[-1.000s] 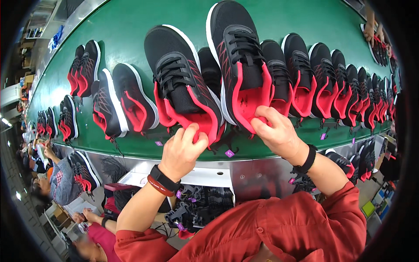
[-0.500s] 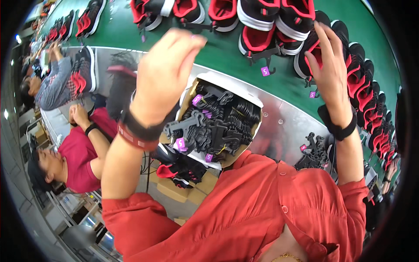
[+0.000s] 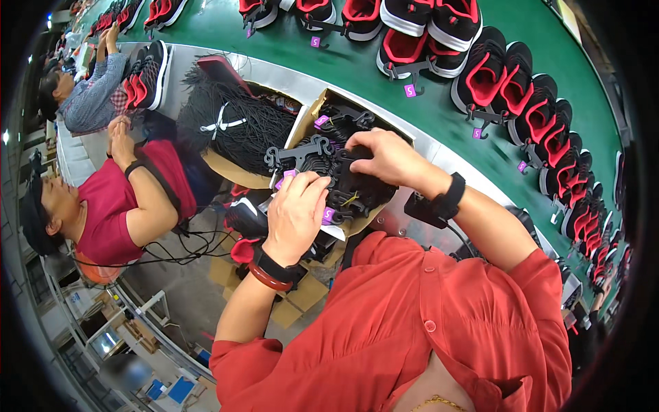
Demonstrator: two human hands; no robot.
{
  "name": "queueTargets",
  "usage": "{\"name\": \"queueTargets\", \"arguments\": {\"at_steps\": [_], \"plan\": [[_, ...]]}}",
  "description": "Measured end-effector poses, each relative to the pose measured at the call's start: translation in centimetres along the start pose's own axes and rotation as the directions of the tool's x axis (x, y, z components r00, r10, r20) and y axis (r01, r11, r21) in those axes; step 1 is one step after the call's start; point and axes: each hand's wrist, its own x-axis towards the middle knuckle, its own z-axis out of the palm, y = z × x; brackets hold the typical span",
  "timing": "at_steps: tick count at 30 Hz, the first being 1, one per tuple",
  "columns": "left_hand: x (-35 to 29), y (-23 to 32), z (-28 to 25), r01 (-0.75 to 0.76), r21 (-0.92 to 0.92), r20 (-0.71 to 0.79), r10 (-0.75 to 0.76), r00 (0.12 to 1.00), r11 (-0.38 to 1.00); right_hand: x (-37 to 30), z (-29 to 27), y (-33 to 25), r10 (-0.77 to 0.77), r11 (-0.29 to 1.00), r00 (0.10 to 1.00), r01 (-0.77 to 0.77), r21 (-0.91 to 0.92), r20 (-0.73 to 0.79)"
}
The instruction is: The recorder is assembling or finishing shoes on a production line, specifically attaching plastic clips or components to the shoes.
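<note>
Both my hands are at an open cardboard box [image 3: 312,115] packed with black plastic shoe hangers [image 3: 302,152], some bearing purple tags. My left hand [image 3: 295,216] is at the box's near left side, its fingers bent and pressed together against the hangers; what lies under the fingertips is hidden. From the right, my right hand [image 3: 392,161] reaches into the box, thumb and fingers curled round black hangers there. A purple tag [image 3: 328,215] shows beside my left fingers. Black wristbands are on both wrists.
Beyond the box runs a green conveyor belt [image 3: 357,69] with rows of black and red shoes [image 3: 484,72], several pairs on hangers. A bundle of black laces [image 3: 226,120] lies left of the box. A person in a dark red shirt [image 3: 123,206] sits at left.
Both hands have come down from above the belt to the box of hangers. The right hand has moved left, away from the shoes. My view has shifted, uncovering the bundle of laces.
</note>
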Motion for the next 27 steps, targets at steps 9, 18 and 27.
{"name": "queueTargets", "arguments": {"at_steps": [9,18,27], "plan": [[-2.2,3.5,3.2,0.191,-0.206,0.091,-0.176,0.98,0.96,-4.6,-3.3,1.8,0.123,0.63,0.967,-0.248,0.736,0.221],[-1.1,2.0,3.2,0.314,-0.708,0.071,-0.379,0.923,0.632,-6.3,-3.4,1.2,0.26,0.353,0.957,-0.218,0.91,0.129],[4.6,7.4,3.4,0.522,-0.842,0.466,-0.305,0.831,0.136,-10.0,-5.5,-0.1,0.096,0.873,0.989,-0.027,0.487,-0.116]]}}
